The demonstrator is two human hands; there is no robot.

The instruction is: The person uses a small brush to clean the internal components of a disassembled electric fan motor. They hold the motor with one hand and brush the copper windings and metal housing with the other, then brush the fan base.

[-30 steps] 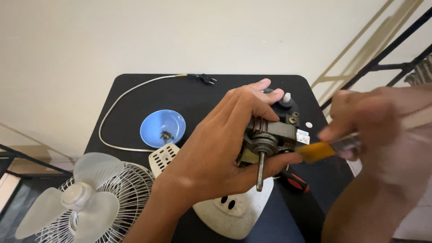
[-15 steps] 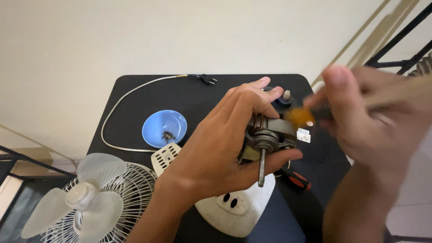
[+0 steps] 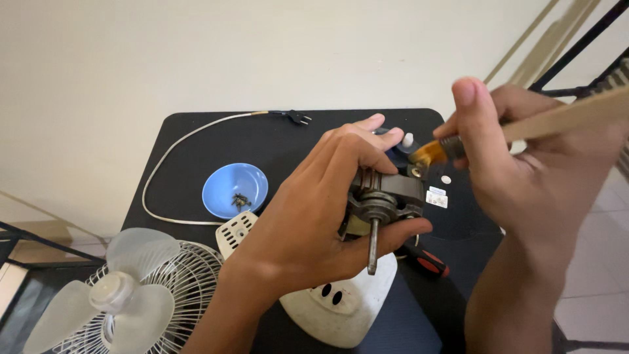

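Metal fan motor (image 3: pixel 383 200) sits clasped in left hand (image 3: pixel 314 216), brush (image 3: pixel 524 128) just above.

The left hand (image 3: pixel 314 216) grips a small fan motor (image 3: pixel 383 196) above the black surface (image 3: pixel 196 137), its metal shaft (image 3: pixel 372 246) pointing toward the near edge. The right hand (image 3: pixel 531 170) holds a brush with a wooden handle (image 3: pixel 563 118), its yellow bristles (image 3: pixel 429 152) touching the far right corner of the motor. Under the left hand lies a white fan housing (image 3: pixel 341 305), with a red-and-black screwdriver (image 3: pixel 426 260) just to its right. To the left sits a blue bowl (image 3: pixel 234 190) holding screws (image 3: pixel 241 198), a white power cord (image 3: pixel 177 151) curving round it. A fan guard with translucent blades (image 3: pixel 124 295) stands at the near left
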